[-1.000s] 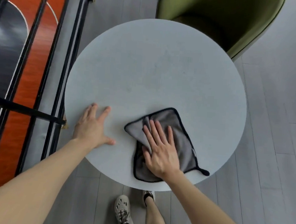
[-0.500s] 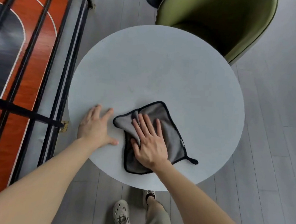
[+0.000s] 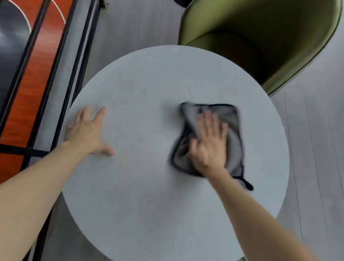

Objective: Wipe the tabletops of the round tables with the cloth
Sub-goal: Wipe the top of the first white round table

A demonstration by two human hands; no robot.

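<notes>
Centrally, round table point(image 3: 142, 199), pale grey top. Cloth point(image 3: 236, 132), grey with black edging, lay rumpled right of centre beneath the right hand point(image 3: 208, 147), which pressed flat, fingers straight, grasping nothing. Left hand point(image 3: 85, 130) rested spread at the left rim, released. Green chair point(image 3: 255, 30) stood beyond.

The left hand point(image 3: 87, 131) lies flat, palm down, on the tabletop point(image 3: 142, 199) near its left edge. Its fingers are straight and slightly spread and its thumb is stretched out toward the right; the bare left forearm point(image 3: 20, 193) enters from the lower left corner. The right hand point(image 3: 208, 145), blurred, presses palm down on the cloth point(image 3: 235, 122), fingers straight and close together, pointing away from the body, with the bare right forearm point(image 3: 262, 228) entering from the lower right. The hands are well apart, both arms extended forward, wrists nearly in line with the forearms.
</notes>
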